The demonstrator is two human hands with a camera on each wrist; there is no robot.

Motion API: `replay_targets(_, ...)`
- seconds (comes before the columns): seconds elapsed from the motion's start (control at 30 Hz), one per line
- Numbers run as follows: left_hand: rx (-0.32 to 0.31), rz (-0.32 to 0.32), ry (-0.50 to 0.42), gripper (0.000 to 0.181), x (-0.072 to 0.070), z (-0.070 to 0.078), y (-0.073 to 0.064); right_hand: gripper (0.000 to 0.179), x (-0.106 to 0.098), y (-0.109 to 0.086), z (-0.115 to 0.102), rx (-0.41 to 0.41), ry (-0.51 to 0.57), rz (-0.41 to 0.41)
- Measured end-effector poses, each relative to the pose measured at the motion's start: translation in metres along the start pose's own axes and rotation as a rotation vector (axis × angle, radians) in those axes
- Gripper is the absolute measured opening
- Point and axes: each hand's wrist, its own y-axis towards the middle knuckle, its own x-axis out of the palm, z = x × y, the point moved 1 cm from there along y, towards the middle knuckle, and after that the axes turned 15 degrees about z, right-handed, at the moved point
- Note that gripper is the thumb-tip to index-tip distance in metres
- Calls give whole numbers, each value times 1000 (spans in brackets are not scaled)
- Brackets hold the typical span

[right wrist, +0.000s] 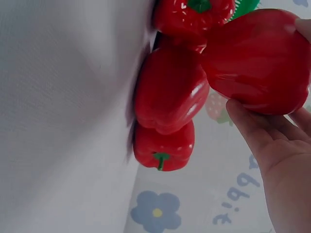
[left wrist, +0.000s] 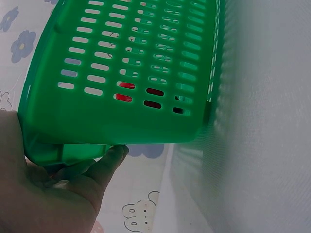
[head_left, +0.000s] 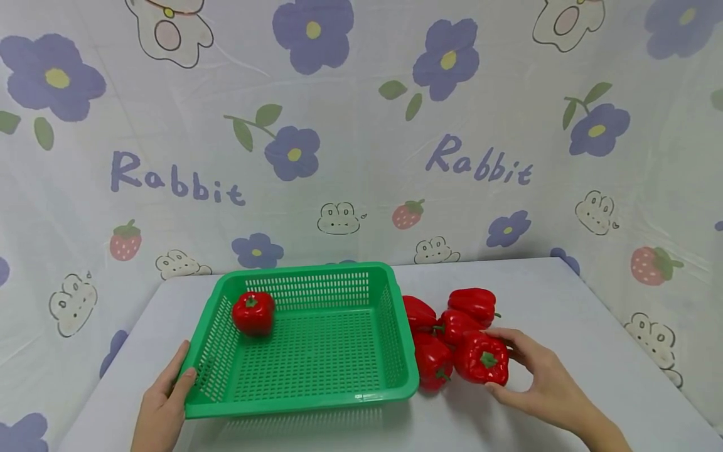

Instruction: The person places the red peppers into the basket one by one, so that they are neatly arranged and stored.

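My left hand [head_left: 160,405] grips the left rim of a green basket [head_left: 302,405], where one red pepper [head_left: 253,315] sits toward the far-left corner. My right hand [head_left: 545,380] pinches a second pepper [head_left: 477,359] beside four loose peppers [head_left: 457,326], right of the basket.

The basket [head_left: 310,351] is set on the left of the surface [head_left: 542,295], with the cloth [head_left: 361,125] hung behind. One pepper [head_left: 253,314] is placed inside, near the back left corner. To the basket's right, four loose peppers [head_left: 457,326] are bunched — two behind, one between, one in front by the basket wall. At the bunch's front right, another pepper [head_left: 480,361] is gripped by the right hand [head_left: 542,376] — the basket's left rim is gripped by the left hand [head_left: 160,402].
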Motion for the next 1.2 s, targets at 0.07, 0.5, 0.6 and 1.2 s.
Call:
replay_targets(0.07,12,4,6,66,0,1,0,78,-1,0,1,18,4,21)
replay_targets(0.5,-1,-5,-12,64,1,4,-1,73,-3,-2,5,60,14,92)
replay_targets(0.6,13,1,-3,64,1,4,-1,72,-3,-3,5,59,31,109)
replay_targets(1.2,59,33,-10,62,2,-1,-1,70,-4,10,-6,21,32,170)
